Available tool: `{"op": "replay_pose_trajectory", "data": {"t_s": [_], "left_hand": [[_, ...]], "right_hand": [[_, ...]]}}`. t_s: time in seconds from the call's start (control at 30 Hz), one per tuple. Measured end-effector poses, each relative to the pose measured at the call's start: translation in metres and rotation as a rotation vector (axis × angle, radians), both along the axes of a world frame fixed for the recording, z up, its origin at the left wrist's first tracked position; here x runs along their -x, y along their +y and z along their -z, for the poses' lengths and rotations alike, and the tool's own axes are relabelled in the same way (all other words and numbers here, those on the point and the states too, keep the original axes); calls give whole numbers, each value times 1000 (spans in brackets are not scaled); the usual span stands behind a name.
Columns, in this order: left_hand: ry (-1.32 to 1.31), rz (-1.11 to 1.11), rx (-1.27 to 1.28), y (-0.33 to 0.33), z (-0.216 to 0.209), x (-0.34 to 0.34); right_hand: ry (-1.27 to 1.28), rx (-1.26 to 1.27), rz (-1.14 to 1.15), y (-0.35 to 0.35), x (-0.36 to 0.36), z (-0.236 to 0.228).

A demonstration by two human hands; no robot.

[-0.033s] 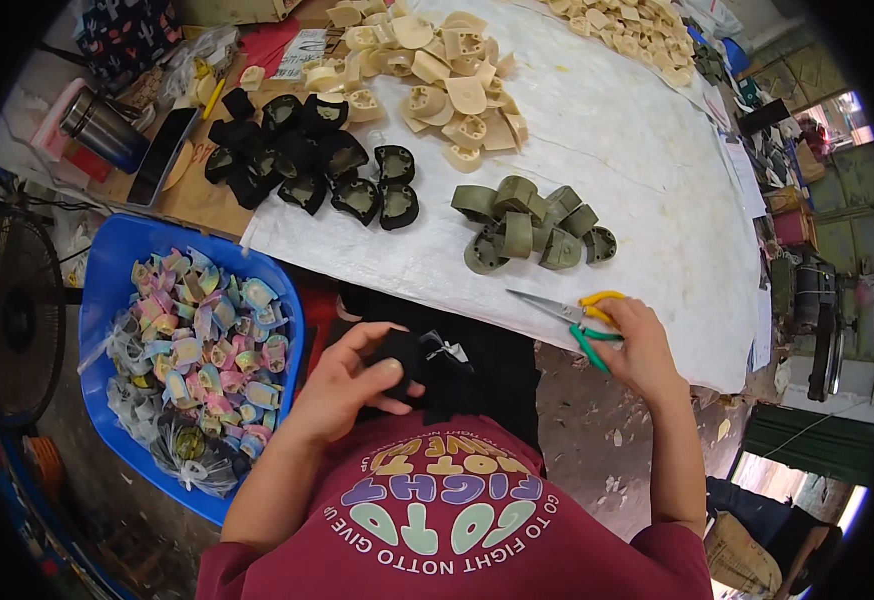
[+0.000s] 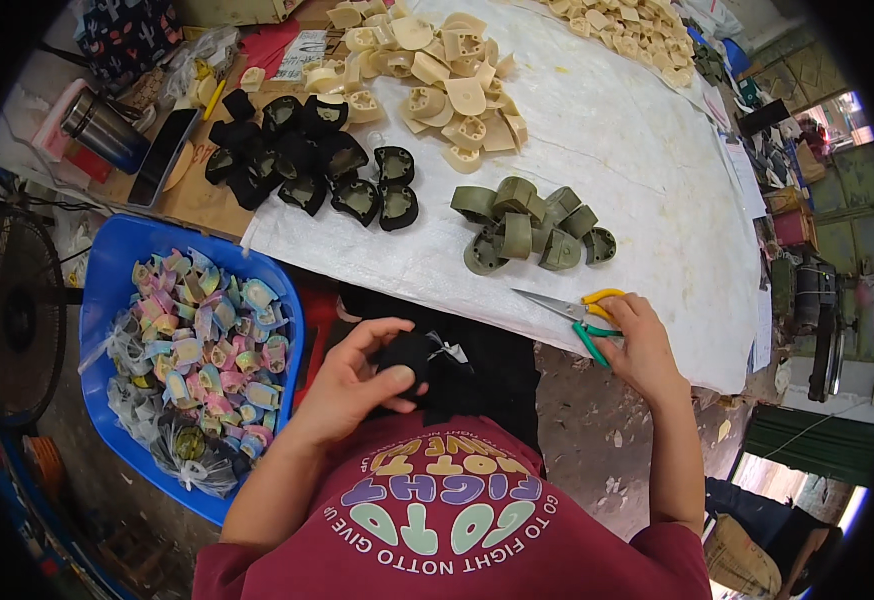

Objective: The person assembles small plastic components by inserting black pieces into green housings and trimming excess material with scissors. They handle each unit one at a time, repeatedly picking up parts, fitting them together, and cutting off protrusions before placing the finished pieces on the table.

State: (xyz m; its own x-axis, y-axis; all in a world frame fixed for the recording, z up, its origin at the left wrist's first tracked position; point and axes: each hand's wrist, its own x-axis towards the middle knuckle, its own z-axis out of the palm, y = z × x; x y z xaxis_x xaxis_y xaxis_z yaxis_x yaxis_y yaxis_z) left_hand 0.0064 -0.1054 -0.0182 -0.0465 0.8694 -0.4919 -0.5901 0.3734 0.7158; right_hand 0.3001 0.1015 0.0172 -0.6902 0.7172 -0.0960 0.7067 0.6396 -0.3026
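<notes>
Over my lap, my left hand [image 2: 362,380] is closed around a black fabric-covered heel-shaped piece [image 2: 407,358]. A whitish scrap [image 2: 449,350] shows beside that piece. At the near right edge of the table, my right hand [image 2: 642,350] has its fingers on a pair of scissors [image 2: 589,310] with one yellow and one green handle. Their pointed blades face left over the white sheet. Beyond the scissors sit several olive-green heel-shaped pieces [image 2: 517,236]. To their left is a group of black-covered pieces [image 2: 357,200] with green insides.
A blue tub [image 2: 295,330] at my left holds several pastel pieces and plastic bags. Cream pieces [image 2: 467,95] are heaped on the white-covered table [image 2: 607,150], with another heap [image 2: 627,30] farther back. A steel tumbler [image 2: 107,130], a phone [image 2: 162,155] and a fan [image 2: 19,310] are at the left.
The scissors have shifted slightly right with my right hand. In my left hand the black piece has turned a little and shows more plainly.
</notes>
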Motion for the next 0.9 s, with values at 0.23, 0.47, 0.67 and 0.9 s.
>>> {"op": "replay_pose_trajectory", "data": {"t_s": [0.23,0.47,0.67,0.9], "left_hand": [[423,-116,-381,13,11,-23],[787,-21,-503,10,2,-17],[764,-27,-500,9,8,-12],[520,-183,-428,12,0,-17]], "right_hand": [[626,681,7,-57,74,-8],[640,966,-27,-82,119,3],[663,1029,67,-85,127,-3],[937,162,-394,-87,131,14]]}}
